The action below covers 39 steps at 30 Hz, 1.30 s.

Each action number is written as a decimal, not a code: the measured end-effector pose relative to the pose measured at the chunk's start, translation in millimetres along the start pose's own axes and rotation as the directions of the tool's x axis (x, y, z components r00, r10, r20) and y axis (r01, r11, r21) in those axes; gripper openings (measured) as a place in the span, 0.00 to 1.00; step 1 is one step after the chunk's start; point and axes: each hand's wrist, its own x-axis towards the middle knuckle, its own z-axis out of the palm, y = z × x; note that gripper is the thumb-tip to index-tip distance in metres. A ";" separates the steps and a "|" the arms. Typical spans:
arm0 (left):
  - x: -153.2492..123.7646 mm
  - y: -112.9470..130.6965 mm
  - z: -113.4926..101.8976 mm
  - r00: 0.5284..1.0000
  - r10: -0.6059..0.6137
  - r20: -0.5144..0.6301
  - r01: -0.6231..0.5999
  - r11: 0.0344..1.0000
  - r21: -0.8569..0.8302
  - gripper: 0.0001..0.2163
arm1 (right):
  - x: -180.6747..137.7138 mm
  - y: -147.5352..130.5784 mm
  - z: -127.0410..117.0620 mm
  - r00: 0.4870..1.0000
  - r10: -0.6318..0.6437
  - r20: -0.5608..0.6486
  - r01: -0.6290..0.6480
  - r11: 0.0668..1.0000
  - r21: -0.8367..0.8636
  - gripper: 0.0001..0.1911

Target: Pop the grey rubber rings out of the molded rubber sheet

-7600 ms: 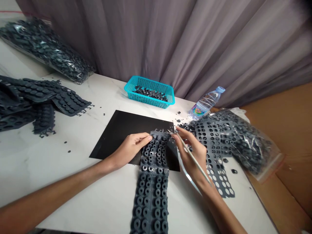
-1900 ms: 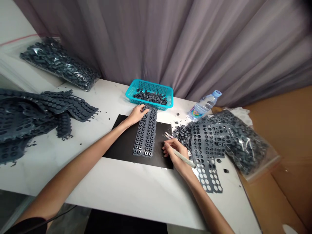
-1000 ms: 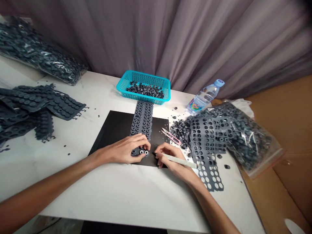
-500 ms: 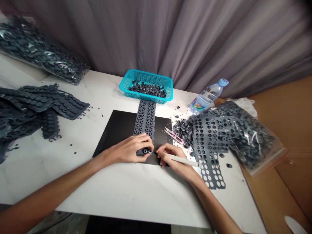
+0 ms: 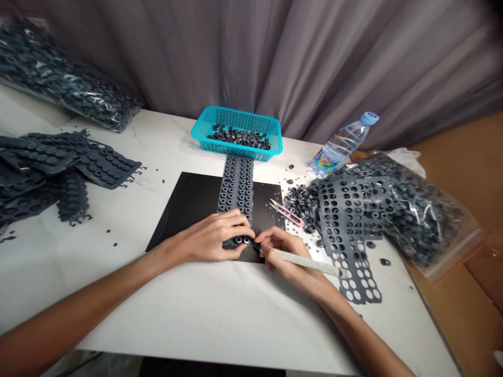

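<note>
Now, the left grip [image 5: 220, 236] pinches the studded strip [image 5: 236, 183]; the right grip [image 5: 286, 255] clasps a pale-handled tool [image 5: 304, 262].
The strip crosses a black mat [image 5: 188, 204], its near end partly hidden by the left grip; the tool's tip is hard to make out. Beyond, a teal basket [image 5: 251, 153] and clear bag [image 5: 463, 251] hold dark pieces [image 5: 239, 137]; another bag [image 5: 78, 89] is cut off.
</note>
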 end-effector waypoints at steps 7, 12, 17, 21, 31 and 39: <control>-2.7 3.1 -2.2 0.990 0.139 0.025 -0.141 0.968 0.208 0.09 | 0.1 3.7 9.8 0.993 -0.018 -0.117 0.013 0.999 -0.043 0.06; -3.3 2.9 -4.3 0.990 0.139 0.013 -0.139 0.974 0.179 0.07 | 1.3 3.4 9.7 0.996 -0.017 -0.090 0.011 0.998 -0.058 0.06; -2.8 1.1 -4.3 0.996 0.092 -0.016 -0.090 0.988 0.124 0.06 | 1.7 3.7 12.1 0.990 -0.026 -0.139 0.018 0.998 -0.061 0.06; -2.5 0.6 -4.9 0.996 0.094 -0.006 -0.092 0.989 0.115 0.06 | 1.4 0.5 12.8 0.985 -0.038 -0.166 0.032 0.999 -0.037 0.04; -3.1 2.4 -7.9 0.998 0.058 0.020 -0.060 0.995 0.077 0.08 | -0.8 -2.0 15.6 0.987 0.031 -0.160 -0.026 0.999 0.031 0.03; -4.0 2.8 -7.2 0.997 0.082 0.011 -0.082 0.988 0.129 0.08 | -1.8 -0.4 19.0 0.984 0.024 -0.175 -0.009 0.996 0.089 0.01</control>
